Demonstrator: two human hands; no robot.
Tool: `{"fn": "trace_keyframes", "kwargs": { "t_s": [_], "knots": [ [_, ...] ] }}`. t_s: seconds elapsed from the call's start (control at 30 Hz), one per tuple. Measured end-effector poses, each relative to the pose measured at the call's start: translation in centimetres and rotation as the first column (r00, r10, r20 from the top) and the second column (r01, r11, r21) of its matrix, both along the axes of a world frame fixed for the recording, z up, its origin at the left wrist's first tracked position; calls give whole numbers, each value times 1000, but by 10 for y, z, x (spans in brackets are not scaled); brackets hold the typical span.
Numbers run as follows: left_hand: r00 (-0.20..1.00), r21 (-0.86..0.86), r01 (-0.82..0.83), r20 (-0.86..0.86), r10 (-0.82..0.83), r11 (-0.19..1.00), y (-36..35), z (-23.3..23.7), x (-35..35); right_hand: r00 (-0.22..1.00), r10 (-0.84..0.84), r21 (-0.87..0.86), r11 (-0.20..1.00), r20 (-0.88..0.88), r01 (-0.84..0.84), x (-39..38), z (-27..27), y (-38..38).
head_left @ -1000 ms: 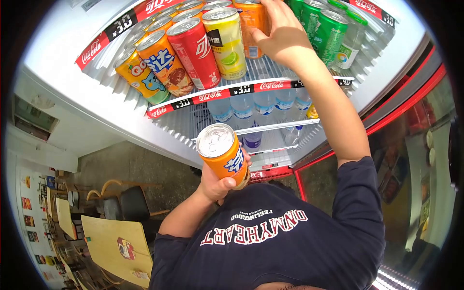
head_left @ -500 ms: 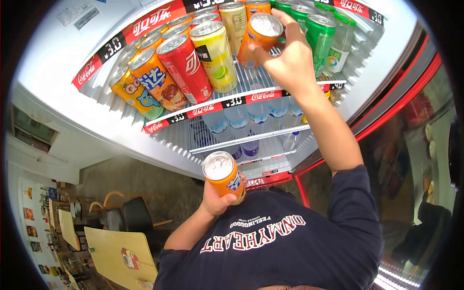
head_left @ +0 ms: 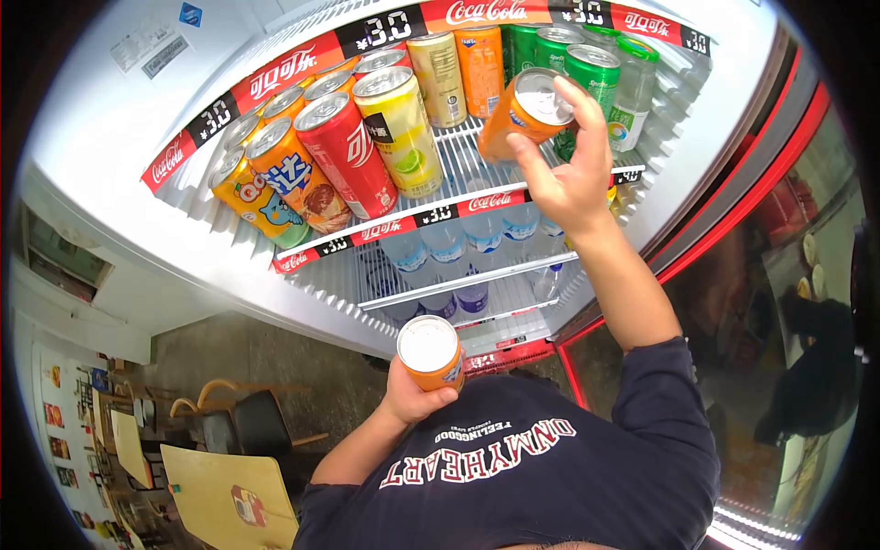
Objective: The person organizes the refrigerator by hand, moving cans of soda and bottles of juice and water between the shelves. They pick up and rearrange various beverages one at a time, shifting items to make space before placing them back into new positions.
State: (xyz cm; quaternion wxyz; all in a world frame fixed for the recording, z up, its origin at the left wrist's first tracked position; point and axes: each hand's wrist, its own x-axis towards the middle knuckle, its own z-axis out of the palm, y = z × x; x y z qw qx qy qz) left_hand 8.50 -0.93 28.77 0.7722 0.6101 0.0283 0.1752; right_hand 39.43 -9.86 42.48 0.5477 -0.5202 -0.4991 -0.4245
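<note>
Orange drink can with a silver top (head_left: 524, 112): tilted, held in the air just above the white wire shelf (head_left: 463, 163) of the open cooler, in the gap between the tall orange can at the back (head_left: 481, 57) and the green cans (head_left: 591, 66). My right hand (head_left: 568, 179) was wrapped around its lower body, fingers curled up over the rim, thumb on the near side.

Second orange can (head_left: 431, 353): upright, low and close to my chest, my left hand (head_left: 417, 399) closed around its base.

Note on handling: I judged the grip best kept on the can's body, not the rim. The can should be straightened before it met the wires, and my wrist kept clear of the green cans, which stood just beside it.

Left of the gap stood a pale yellow lime can (head_left: 399, 128) and a red can (head_left: 353, 151). Clear water bottles (head_left: 449, 243) stood on the shelf below.
</note>
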Motion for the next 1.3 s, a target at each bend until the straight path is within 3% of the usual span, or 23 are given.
{"fn": "trace_keyframes", "kwargs": {
  "t_s": [0.13, 0.67, 0.77, 0.8, 0.9, 1.07, 1.17, 1.2, 1.3],
  "knots": [
    [1000, 10, -14, -3, 14, 1000, -1, -16, -2, 995, 96, 5, 995, -35, -96, 17, -9, -8],
    [998, 7, -53, -26, 53, 999, -9, -23, -8, 991, 128, -11, 992, -31, -129, 24, 0, -12],
    [998, 5, -48, -31, 48, 999, -9, -24, -10, 995, 94, 5, 996, 27, -94, 24, -4, -12],
    [998, 4, -52, -22, 52, 999, -9, -25, -10, 991, 56, 10, 998, 118, -58, 26, -5, -14],
    [998, 19, -65, -13, 66, 998, -11, -26, -10, 944, 277, 126, 945, 181, -302, 22, -12, -12],
    [995, 71, -99, -17, 100, 993, -8, -34, -13, 928, 366, 256, 893, 61, -369, -15, -7, -38],
    [961, 222, -273, 28, 274, 936, -8, -43, -14, 857, 515, 281, 825, -11, -491, -35, -16, -54],
    [939, 474, -337, 103, 329, 813, 2, -38, -10, 841, 540, 202, 827, -25, -525, -42, -22, -61],
    [794, 612, -576, 263, 548, 541, 22, -41, -1, 783, 611, -22, 786, -116, -617, -67, -42, -68]
  ]
}}
